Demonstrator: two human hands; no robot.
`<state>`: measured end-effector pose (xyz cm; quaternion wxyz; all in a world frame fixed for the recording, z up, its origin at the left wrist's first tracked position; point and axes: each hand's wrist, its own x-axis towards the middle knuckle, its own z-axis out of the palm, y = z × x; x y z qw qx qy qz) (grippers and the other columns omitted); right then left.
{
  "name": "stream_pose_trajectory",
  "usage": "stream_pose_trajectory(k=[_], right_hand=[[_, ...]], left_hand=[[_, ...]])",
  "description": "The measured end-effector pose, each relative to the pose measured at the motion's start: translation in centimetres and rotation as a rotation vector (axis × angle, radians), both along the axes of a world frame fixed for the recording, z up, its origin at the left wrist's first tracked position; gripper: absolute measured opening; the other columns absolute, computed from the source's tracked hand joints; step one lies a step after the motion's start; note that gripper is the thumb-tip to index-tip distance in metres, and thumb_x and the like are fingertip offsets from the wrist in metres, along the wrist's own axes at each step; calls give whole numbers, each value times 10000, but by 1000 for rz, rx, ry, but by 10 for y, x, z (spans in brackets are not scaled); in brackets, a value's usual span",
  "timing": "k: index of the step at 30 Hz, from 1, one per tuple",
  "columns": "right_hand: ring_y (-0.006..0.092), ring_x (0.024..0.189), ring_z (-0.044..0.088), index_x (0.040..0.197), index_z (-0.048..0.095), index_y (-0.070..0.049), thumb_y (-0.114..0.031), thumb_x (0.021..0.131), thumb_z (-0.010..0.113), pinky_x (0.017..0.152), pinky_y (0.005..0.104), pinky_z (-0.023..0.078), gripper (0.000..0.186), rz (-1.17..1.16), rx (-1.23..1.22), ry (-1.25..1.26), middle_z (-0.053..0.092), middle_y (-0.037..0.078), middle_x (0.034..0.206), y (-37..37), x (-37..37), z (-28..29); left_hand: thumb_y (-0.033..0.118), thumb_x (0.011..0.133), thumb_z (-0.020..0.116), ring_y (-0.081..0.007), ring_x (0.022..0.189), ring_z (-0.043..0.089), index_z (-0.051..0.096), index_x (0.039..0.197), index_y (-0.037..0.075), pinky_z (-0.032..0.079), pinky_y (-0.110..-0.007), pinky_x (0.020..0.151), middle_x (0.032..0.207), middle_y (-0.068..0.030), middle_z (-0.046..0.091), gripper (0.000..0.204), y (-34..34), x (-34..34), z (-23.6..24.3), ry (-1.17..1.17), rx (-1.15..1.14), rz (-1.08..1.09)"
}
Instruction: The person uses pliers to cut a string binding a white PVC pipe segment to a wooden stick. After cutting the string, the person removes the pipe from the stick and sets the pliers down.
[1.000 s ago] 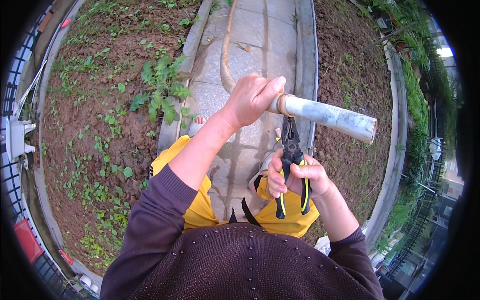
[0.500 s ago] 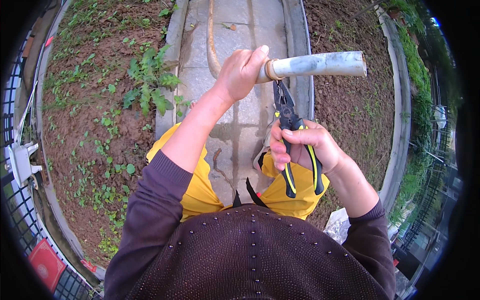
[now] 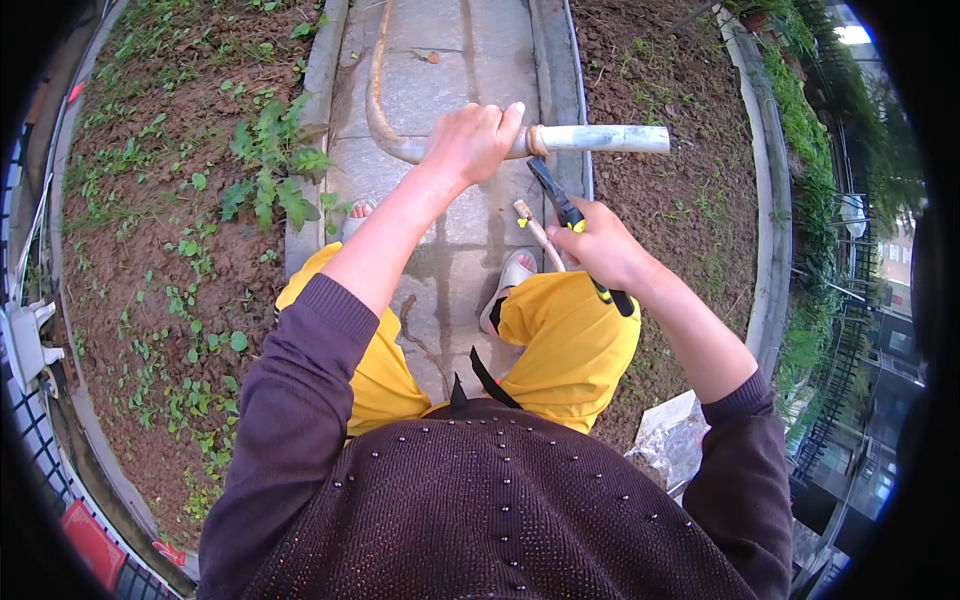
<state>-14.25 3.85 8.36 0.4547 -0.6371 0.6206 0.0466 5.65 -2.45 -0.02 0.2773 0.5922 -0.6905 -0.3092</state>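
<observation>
Pliers with a dark metal head and black-and-yellow handles (image 3: 552, 190) sit in the right hand (image 3: 603, 243), its fingers curled round the handles. Clenched from above, the left hand (image 3: 468, 142) grips a tan, curved flexible hose (image 3: 380, 110). Just right of that fist, a coiled brown wire ring (image 3: 537, 140) encircles the joint with a whitish-grey straight tube (image 3: 612, 138). The plier tips lie just below the ring; whether they touch, I cannot tell. A pale narrow hose with a yellow clip (image 3: 541, 237) ends just left of the right hand.
</observation>
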Motion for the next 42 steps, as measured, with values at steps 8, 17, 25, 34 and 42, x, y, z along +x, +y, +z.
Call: stream_pose_trajectory(k=[8,17,25,34,42], right_hand=[[450,896,656,1094,546,48,-267,871,610,857,494,502,391,-21,-337,263,675,276,866,15,16,-18],[363,953,669,1198,516,57,-238,913,595,868,439,513,418,27,-60,-60,671,259,1021,67,-2,12],[265,984,642,1292,490,23,-187,938,564,889,428,522,418,-809,455,-1400,636,205,1136,92,-32,37],[215,941,646,1408,380,-82,-63,874,609,813,383,549,581,-896,422,-1342,643,144,1121,159,-16,16],[174,1126,579,1354,449,-2,-2,852,581,984,328,451,519,-373,178,-976,622,110,1198,167,-20,56]], left_hand=[[405,987,361,-405,793,673,707,722,28,535,-493,747,771,-228,678,576,-6,-13,-11,-146,-165,118],[465,984,328,-469,834,632,696,777,-13,496,-519,780,820,-283,657,638,-24,9,-3,66,-125,275],[496,983,351,-144,453,520,625,694,20,411,-310,468,562,-85,562,621,-13,34,-1,744,106,164],[353,1002,322,-154,553,493,517,674,38,397,-264,539,614,-70,504,495,46,50,15,1062,-31,206],[457,1031,242,-202,622,455,470,620,65,397,-338,698,597,-75,468,612,76,75,41,1191,-26,97]])
